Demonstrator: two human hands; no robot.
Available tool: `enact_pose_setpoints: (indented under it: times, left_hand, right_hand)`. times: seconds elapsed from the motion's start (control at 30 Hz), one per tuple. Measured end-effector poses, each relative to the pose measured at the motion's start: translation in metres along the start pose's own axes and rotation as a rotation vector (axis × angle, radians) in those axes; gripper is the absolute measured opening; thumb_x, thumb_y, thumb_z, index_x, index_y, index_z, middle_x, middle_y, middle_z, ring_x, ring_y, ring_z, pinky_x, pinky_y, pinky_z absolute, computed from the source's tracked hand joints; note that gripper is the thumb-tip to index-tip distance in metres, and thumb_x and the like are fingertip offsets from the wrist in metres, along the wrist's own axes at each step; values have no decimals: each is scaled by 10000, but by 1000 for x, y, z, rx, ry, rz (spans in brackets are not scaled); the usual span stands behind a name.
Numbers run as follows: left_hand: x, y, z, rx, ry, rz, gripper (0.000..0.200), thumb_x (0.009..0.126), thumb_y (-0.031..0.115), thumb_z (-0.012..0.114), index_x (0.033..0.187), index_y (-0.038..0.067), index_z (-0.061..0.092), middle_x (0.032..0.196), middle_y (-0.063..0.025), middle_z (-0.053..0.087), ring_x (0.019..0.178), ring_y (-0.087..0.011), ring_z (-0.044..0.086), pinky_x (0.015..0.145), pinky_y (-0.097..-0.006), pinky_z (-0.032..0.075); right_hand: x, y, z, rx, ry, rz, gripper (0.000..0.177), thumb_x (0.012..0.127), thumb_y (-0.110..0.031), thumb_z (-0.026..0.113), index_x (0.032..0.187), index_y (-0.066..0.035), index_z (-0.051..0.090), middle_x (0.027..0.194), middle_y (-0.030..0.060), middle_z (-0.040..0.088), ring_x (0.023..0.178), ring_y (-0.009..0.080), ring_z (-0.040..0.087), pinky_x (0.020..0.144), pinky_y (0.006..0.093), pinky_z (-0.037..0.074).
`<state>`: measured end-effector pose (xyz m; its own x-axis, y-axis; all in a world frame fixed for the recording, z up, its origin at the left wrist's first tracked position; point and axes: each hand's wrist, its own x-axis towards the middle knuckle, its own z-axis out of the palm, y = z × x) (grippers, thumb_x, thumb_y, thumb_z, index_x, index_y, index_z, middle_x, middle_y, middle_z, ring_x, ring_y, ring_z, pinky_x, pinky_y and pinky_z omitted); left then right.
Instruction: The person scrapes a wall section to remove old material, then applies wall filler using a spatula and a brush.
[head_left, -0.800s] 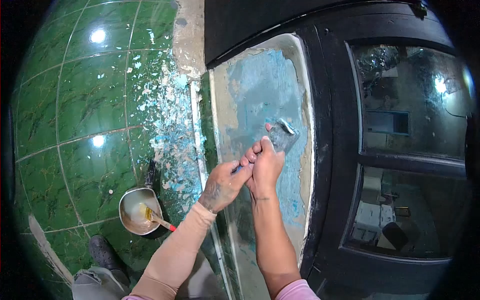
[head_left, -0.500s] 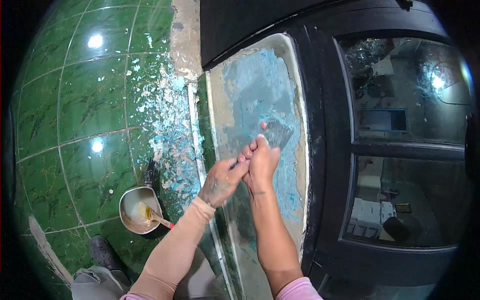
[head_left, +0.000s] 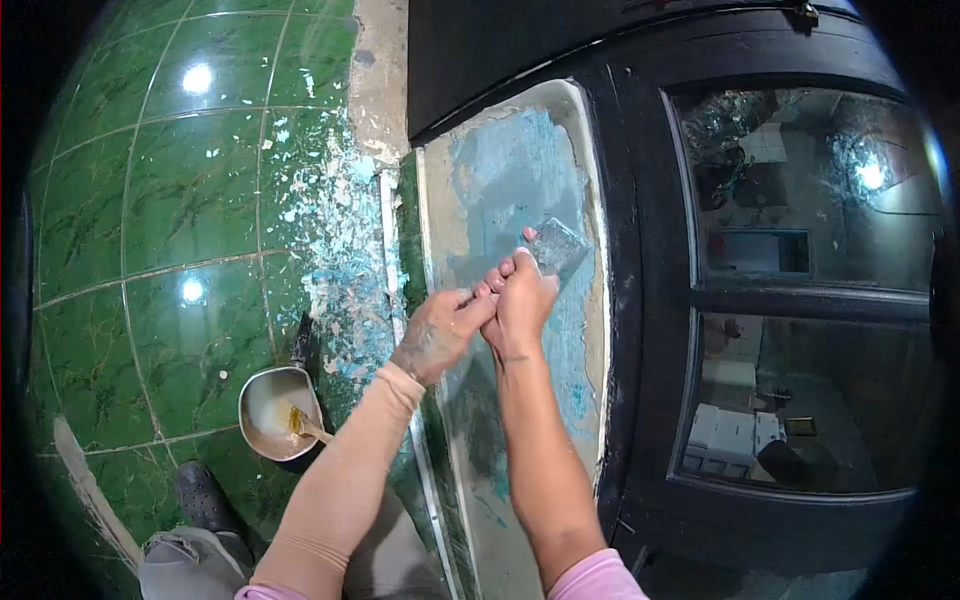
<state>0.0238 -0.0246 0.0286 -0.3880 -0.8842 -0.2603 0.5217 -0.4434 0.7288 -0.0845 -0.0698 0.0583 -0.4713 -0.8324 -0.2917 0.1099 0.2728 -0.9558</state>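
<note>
In the head view, both hands meet on a scraper (head_left: 562, 246) over the middle of a panel (head_left: 525, 150) streaked with light blue, grey and beige. The right hand (head_left: 522, 302) has its grip closed around the scraper just behind the blade, one fingertip showing at the blade's left edge. The left hand (head_left: 438, 328) is lower and to the left, its grip curled closed at the rear of the scraper, thumb and fingers meeting the right hand's fingers; the handle is mostly hidden between them. The broad blade slants up and to the right across the blue patch, near the panel's right edge; whether its whole edge touches the surface, I cannot tell.

A tan sleeve (head_left: 335, 480) covers the left forearm, while the right is bare below a pink sleeve (head_left: 597, 577). To the left, pale and blue flakes (head_left: 330, 215) lie scattered on the green tiled floor (head_left: 190, 160). A pan (head_left: 244, 412) of cloudy liquid stands there, a brush (head_left: 312, 430) resting in it, near a dark shoe (head_left: 205, 498). Right of the panel runs a black frame (head_left: 628, 330) with glass panes (head_left: 760, 205).
</note>
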Motion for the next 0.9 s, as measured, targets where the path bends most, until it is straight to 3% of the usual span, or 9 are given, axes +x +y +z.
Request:
enact_pose_setpoints:
  times: [0.17, 0.23, 0.3, 0.4, 0.47, 0.57, 0.67, 0.8, 0.9]
  left_hand:
    - [7, -103, -1, 158, 75, 110, 406, 974, 401, 539, 1111, 46, 678, 777, 38, 607, 623, -46, 473, 525, -237, 376]
    - [-4, -35, -2, 150, 47, 4, 412, 980, 400, 529, 1126, 43, 673, 820, 31, 628, 638, -47, 485, 533, -231, 383]
    - [15, -63, -6, 122, 42, 55, 434, 983, 439, 513, 1035, 37, 668, 744, 33, 579, 588, -61, 456, 505, -247, 363]
    - [-26, -53, 25, 19, 47, -30, 466, 980, 487, 495, 919, 50, 642, 658, 34, 486, 535, -79, 408, 467, -265, 326]
    - [-47, -102, 49, 17, 101, 83, 491, 990, 480, 471, 905, 23, 631, 693, 9, 547, 575, -73, 430, 523, -273, 364]
    - [-61, -98, 48, 231, 80, -1, 490, 981, 466, 486, 950, 4, 645, 711, -15, 578, 642, -96, 479, 602, -292, 423]
    - [-60, -61, 34, 117, -30, -174, 515, 981, 470, 473, 981, -16, 643, 707, -47, 580, 674, -128, 503, 643, -309, 444]
    - [-90, -107, 71, 222, 92, 163, 558, 981, 503, 455, 993, -27, 627, 715, -115, 595, 721, -192, 587, 692, -322, 462]
    - [-68, -108, 75, 219, 122, 221, 555, 986, 505, 439, 971, -17, 628, 704, -112, 592, 671, -202, 602, 630, -330, 466]
  right_hand:
    - [-27, 16, -10, 26, 53, 29, 252, 953, -78, 481, 1200, -36, 510, 613, -8, 414, 445, 105, 372, 401, 270, 316]
    - [-5, 20, -4, 79, 19, -12, 257, 943, -70, 473, 1192, -19, 508, 608, 2, 405, 432, 118, 365, 395, 279, 314]
    - [-4, -2, 16, 85, 56, 17, 253, 944, -67, 468, 1189, -14, 503, 600, 0, 397, 429, 114, 361, 391, 279, 311]
    - [-12, 22, -44, -76, -31, -24, 249, 944, -77, 480, 1192, -59, 483, 617, -6, 389, 460, 110, 358, 410, 287, 321]
    - [-44, 18, -65, -123, -36, 13, 260, 944, -81, 487, 1203, -89, 474, 626, -10, 387, 477, 109, 361, 420, 287, 328]
    - [-69, 9, -68, -88, 31, 69, 264, 945, -78, 485, 1207, -99, 474, 627, -8, 390, 476, 112, 367, 416, 287, 331]
    - [-54, 19, -58, -8, 74, 38, 283, 945, -68, 467, 1226, -99, 468, 630, -2, 397, 463, 116, 366, 386, 302, 314]
    - [-93, 12, -97, -91, 43, 42, 236, 947, -74, 499, 1181, -64, 532, 614, -19, 412, 450, 90, 348, 394, 273, 303]
    - [-62, 5, -96, -133, -70, -49, 166, 954, -91, 506, 1107, -49, 556, 590, -36, 395, 433, 86, 338, 382, 281, 297]
